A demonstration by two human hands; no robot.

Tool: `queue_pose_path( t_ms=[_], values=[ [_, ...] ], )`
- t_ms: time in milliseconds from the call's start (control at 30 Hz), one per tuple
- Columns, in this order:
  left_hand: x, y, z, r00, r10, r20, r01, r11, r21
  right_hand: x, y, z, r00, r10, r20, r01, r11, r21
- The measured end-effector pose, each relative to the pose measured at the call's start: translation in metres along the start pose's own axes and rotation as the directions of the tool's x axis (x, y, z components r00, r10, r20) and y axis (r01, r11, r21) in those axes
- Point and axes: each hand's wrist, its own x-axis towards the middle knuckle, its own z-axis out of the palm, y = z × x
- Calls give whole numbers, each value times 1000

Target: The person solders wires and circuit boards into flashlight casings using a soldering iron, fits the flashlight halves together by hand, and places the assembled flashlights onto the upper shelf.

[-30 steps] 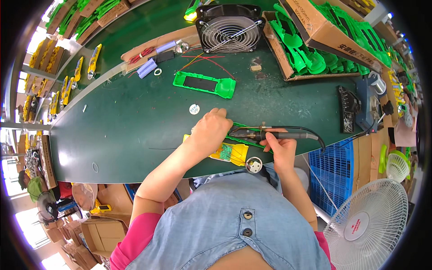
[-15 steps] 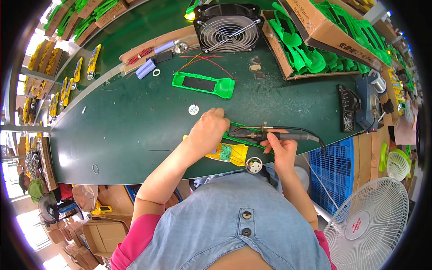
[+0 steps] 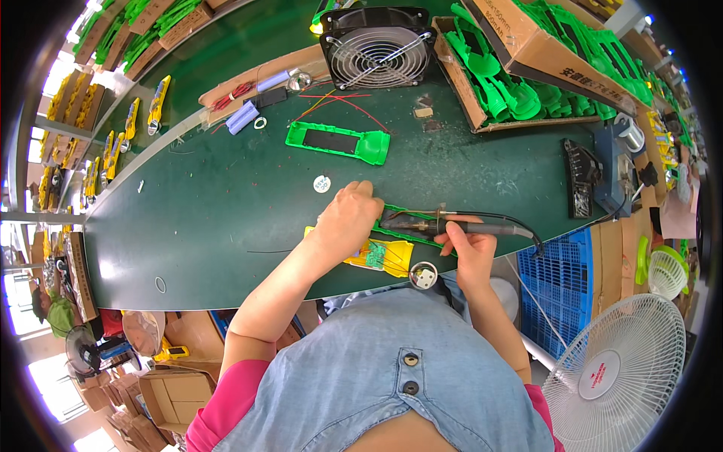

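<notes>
My right hand (image 3: pixel 471 252) grips a soldering iron (image 3: pixel 482 227) whose tip end points left, over a green plastic casing (image 3: pixel 410 238). My left hand (image 3: pixel 348 218) is closed at the left end of that casing; its fingertips and whatever they pinch are hidden. Just nearer to me lies a yellow plastic casing (image 3: pixel 403 257), partly under my left wrist. A small green circuit board (image 3: pixel 374 255) with thin wires sits in it. At its right end is a round lamp head (image 3: pixel 423 276). Farther off rests another green casing (image 3: pixel 337 142) with a dark panel inside.
A square metal-grilled fan (image 3: pixel 378 59) stands at the back. Right of it are cardboard boxes (image 3: pixel 561 71) of green casings. A solder spool (image 3: pixel 631 135) on a blue-grey unit (image 3: pixel 614 177) is at the table's right. Purple cylindrical cells (image 3: pixel 242 118) and red wires (image 3: pixel 233 96) lie back left.
Both hands keep nearly the same pose over the casing. The whole view has shifted very slightly; nothing is visibly picked up or let go.
</notes>
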Motion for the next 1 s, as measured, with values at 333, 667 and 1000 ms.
queue_pose_path(
  t_ms=[333,667,1000],
  values=[
    [2,2,-3,1000,-2,23,0,998,62,-24,-10,-33,870,-483,101,462,725,-510],
    [2,4,-3,999,17,-27,-14,994,104,-23,-6,-38,885,-407,225,444,594,-671],
    [1,9,-45,974,120,-191,-177,933,-313,-21,-9,-38,871,-424,248,470,573,-671]
  ],
)
